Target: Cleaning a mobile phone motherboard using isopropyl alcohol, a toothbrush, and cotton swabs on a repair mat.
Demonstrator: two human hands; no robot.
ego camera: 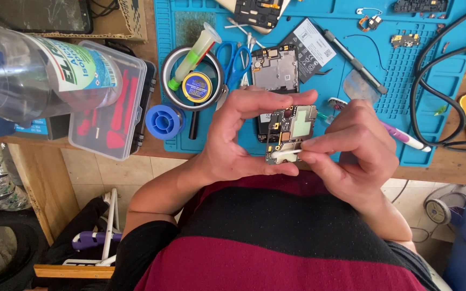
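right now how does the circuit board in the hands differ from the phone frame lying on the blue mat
The circuit board is held up between the left hand fingers, while the phone frame lies flat on the blue mat. The circuit board looks smaller and is being touched by a cotton swab in the right hand; the phone frame is untouched. Both show bare electronics.

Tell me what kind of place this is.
Most likely a small electronics repair bench. A blue silicone work mat covers the wooden table, a small green circuit board sits in the left hand, and an opened phone frame lies among scattered parts, beside blue-handled scissors.
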